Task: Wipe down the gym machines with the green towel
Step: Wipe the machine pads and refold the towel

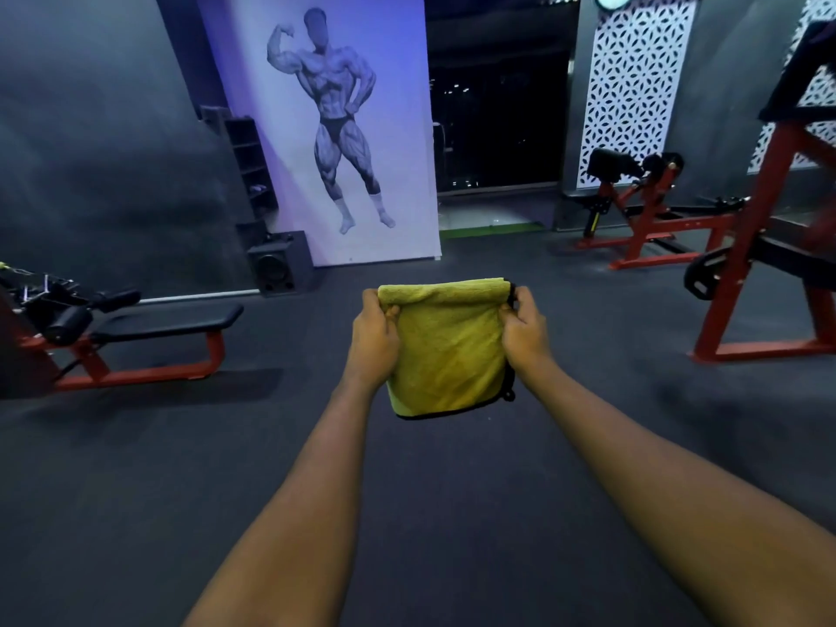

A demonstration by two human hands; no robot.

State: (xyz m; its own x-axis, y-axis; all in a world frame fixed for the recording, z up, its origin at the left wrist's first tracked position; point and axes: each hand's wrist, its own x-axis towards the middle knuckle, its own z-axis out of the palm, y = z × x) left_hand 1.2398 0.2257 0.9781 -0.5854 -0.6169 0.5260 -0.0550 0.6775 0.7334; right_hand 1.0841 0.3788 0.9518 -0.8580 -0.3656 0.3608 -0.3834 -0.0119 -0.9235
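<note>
A yellow-green towel [445, 346] with a dark edge hangs folded in the air before me, above the dark floor. My left hand [373, 332] grips its upper left corner, fingers curled round the cloth. At the upper right corner my right hand [524, 328] pinches the fold. Both arms are stretched forward. A red-framed bench machine [149, 337] with a black pad stands at the left. Another red machine [642, 205] with black pads sits at the back right, and a tall red frame [764, 246] rises at the right edge.
A black speaker [278, 264] stands on the floor by a wall poster [334, 129] of a bodybuilder. Behind it is a dark shelf unit [249, 165]. A dark doorway [497, 97] opens at the back. Dark rubber floor [452, 491] lies between the machines.
</note>
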